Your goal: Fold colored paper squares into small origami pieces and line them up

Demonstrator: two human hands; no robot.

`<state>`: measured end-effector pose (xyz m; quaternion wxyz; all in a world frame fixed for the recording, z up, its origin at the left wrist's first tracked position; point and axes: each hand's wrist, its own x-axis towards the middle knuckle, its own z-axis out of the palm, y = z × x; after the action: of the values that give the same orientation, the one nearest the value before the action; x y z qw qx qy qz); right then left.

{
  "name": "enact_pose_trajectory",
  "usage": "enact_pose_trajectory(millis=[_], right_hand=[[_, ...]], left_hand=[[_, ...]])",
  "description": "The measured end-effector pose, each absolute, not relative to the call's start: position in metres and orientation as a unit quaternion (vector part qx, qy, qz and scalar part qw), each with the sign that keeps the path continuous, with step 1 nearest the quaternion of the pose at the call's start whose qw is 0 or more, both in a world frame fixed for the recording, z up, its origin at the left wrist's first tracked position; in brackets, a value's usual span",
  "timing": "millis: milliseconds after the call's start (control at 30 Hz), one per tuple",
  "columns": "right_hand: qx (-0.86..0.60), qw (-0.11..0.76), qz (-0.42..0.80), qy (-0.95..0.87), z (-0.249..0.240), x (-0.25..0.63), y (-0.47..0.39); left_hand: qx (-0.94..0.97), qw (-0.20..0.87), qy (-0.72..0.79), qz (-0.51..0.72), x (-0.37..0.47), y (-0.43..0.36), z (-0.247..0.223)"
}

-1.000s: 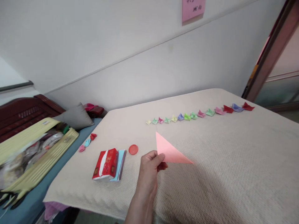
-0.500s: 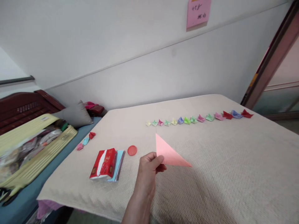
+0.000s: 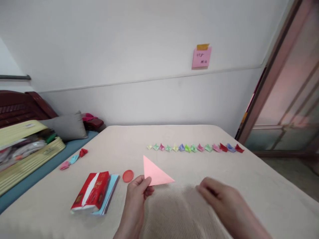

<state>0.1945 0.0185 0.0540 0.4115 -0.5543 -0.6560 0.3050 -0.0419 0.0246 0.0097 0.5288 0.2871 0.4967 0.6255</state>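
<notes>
A folded pink paper triangle (image 3: 155, 173) is pinched at its lower left corner between the thumb and fingers of my left hand (image 3: 138, 191), above the cloth-covered table (image 3: 174, 212). To its right, apart from the paper, is my right hand (image 3: 219, 196), slightly blurred, its fingers curled together; whether anything small is inside cannot be made out. A red round lid (image 3: 128, 176) lies just left of the paper. Beyond, a row of several small folded paper pieces (image 3: 187, 148) in many colours runs across the table.
On the left lie a red tissue pack (image 3: 92, 192) on blue paper sheets (image 3: 109, 194) and three folded papers (image 3: 74, 159). Past the table edge are a yellow case (image 3: 32, 156) and a grey pillow (image 3: 67, 126). A pink note (image 3: 201, 58) hangs on the wall.
My right hand has come into view at the right. The view has levelled and shifted, so the table items and my left hand with the triangle appear lower and further left.
</notes>
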Motion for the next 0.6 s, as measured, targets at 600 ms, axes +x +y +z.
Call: enact_pose_trajectory(millis=[600], right_hand=[[-0.582,0.430,0.347,-0.597,0.033,0.199,0.044]], left_hand=[[0.329,0.545,0.501,0.586,-0.035,0.020,0.010]])
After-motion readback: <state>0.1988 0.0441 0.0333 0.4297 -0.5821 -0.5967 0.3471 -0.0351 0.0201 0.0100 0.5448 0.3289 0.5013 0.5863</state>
